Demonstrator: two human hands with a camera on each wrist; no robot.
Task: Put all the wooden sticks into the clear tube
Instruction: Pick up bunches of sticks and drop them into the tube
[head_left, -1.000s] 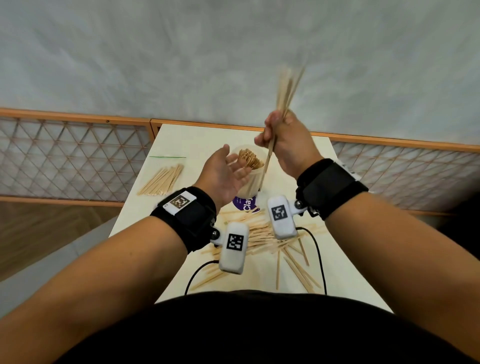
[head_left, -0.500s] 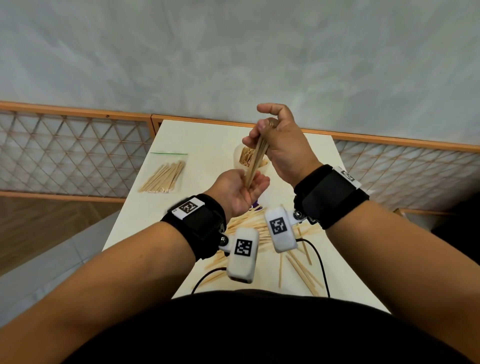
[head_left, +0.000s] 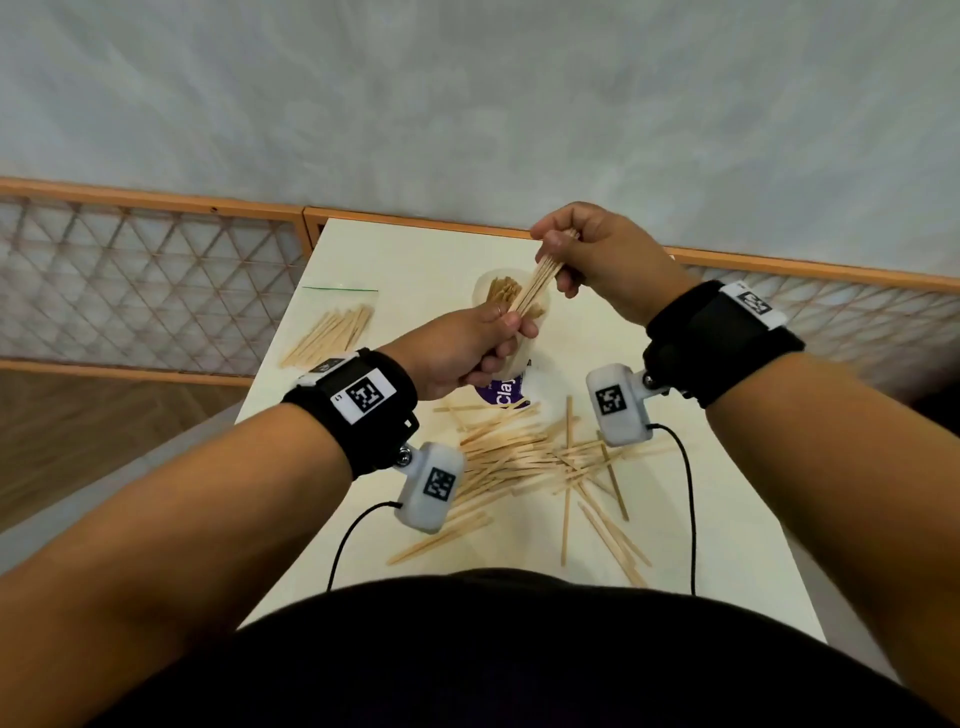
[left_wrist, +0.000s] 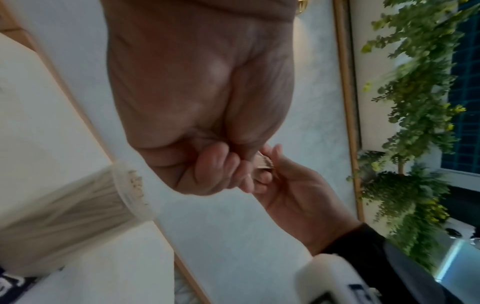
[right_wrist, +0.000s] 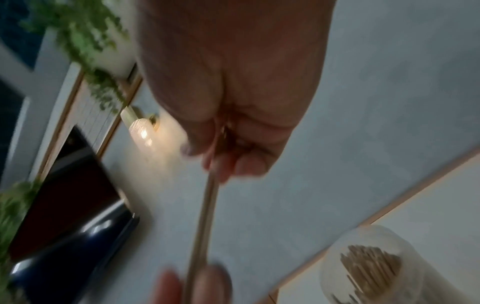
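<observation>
Both hands held one bundle (head_left: 540, 278) of thin pale wooden sticks, tilted, above tube (head_left: 519, 332). Left hand (head_left: 467, 351) curled round bundle's lower end; right hand (head_left: 597, 260) pinched upper end. Clear tube stood upright on table (head_left: 415, 260), part-filled with sticks. Loose sticks (head_left: 530, 462) lay scattered near table's front edge; bagged sticks (head_left: 332, 330) far left.
</observation>
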